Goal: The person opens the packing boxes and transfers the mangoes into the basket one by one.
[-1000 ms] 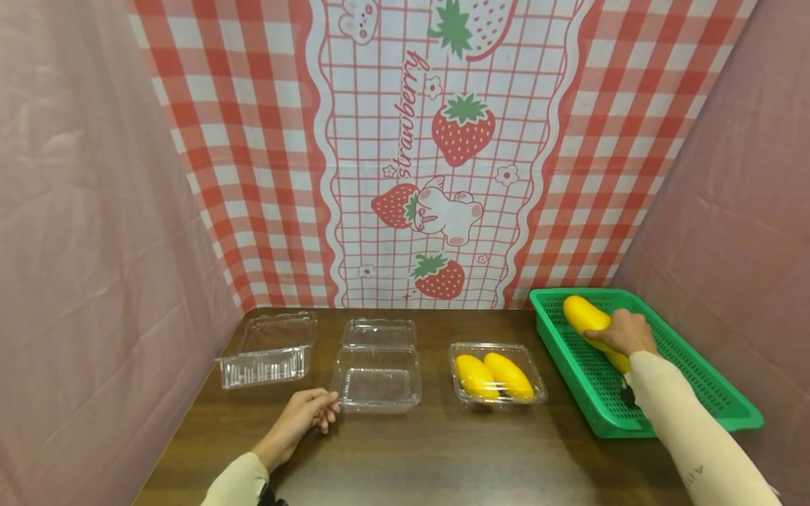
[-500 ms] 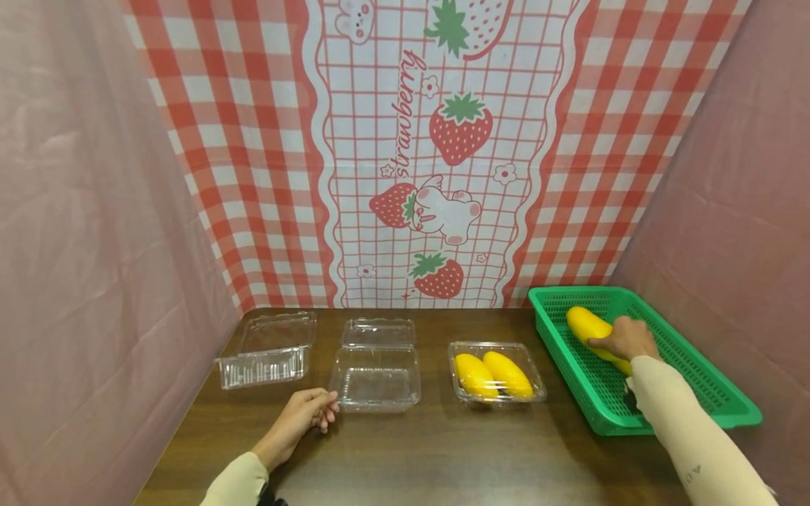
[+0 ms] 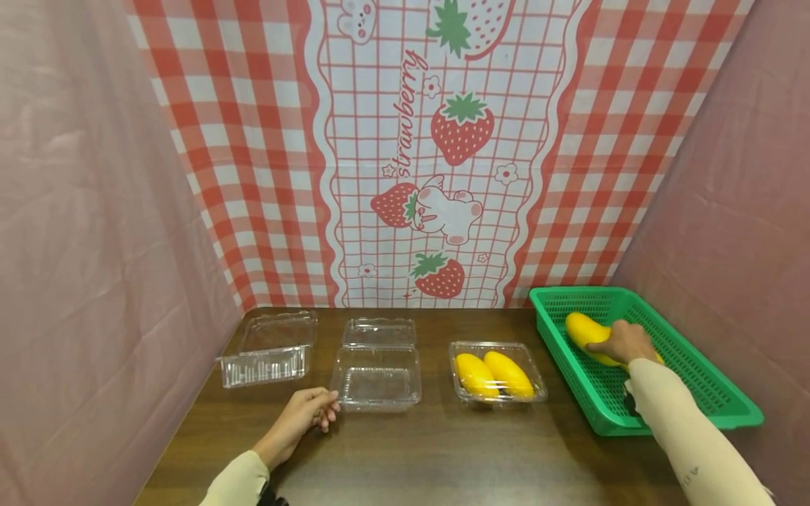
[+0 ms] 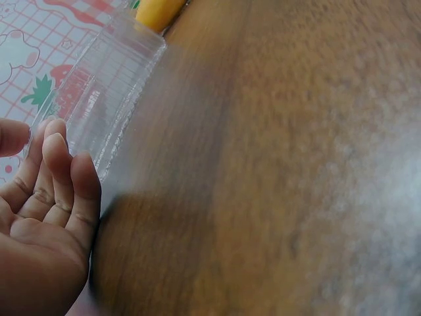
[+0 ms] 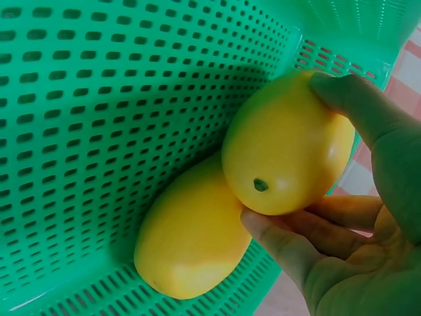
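Note:
In the head view my right hand reaches into the green basket at the right and grips a yellow mango. The right wrist view shows the thumb on one side of this mango and fingertips on the other. A second mango lies against it on the basket floor, mostly hidden by the hand in the head view. My left hand rests on the table, fingers loosely curled, fingertips right at the front left corner of an open clear clamshell box. This box holds nothing.
Another open clear clamshell box stands at the left end of the table. Between the middle box and the basket sits a closed clear box with two mangoes inside. A checked strawberry-print cloth hangs behind the wooden table.
My right hand has moved slightly lower into the basket with the gripped mango. The other mango's visible part now shows to the right of the hand. The left hand has stayed still.

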### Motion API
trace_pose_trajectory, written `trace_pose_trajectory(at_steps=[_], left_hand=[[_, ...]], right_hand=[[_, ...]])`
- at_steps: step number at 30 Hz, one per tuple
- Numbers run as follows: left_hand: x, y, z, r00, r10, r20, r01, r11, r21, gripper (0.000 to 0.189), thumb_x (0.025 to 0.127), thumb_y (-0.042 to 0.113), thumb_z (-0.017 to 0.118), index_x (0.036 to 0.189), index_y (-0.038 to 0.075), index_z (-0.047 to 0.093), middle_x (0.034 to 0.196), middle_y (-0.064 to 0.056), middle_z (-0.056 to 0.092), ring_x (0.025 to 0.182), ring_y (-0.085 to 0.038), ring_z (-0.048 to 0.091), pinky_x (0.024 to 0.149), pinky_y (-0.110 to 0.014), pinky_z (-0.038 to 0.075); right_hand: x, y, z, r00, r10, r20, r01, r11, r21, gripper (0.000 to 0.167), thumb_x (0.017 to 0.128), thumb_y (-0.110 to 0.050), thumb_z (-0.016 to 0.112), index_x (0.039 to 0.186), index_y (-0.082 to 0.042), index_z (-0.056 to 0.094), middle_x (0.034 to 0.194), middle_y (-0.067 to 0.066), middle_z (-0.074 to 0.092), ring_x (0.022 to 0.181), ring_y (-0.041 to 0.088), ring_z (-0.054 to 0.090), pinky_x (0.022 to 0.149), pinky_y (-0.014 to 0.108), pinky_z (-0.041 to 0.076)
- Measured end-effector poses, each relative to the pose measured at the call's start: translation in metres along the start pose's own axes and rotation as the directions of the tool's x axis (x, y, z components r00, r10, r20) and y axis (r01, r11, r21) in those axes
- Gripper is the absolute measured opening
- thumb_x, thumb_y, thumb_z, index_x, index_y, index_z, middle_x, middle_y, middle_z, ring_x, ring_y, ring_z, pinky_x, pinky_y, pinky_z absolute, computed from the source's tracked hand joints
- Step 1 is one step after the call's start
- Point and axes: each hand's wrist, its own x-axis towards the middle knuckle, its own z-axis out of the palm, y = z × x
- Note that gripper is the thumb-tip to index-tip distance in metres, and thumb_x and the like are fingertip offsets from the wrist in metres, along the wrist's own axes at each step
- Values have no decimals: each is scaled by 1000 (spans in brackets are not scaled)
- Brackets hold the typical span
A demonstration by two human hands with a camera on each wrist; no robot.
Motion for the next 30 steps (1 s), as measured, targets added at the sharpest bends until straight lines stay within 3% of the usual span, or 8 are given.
trace_pose_trajectory(at_steps=[30], left_hand=[[0, -3, -1, 1000, -6, -22, 5, 999, -40, 27, 102, 22, 63, 87, -1, 66, 78, -6, 63, 63, -12, 55, 59, -24, 52]], right_hand=[[4, -6, 15, 996, -26, 84, 28, 999, -31, 45, 84, -37, 80, 82, 2, 57, 71, 10, 51, 67, 27, 50, 62, 38, 44]])
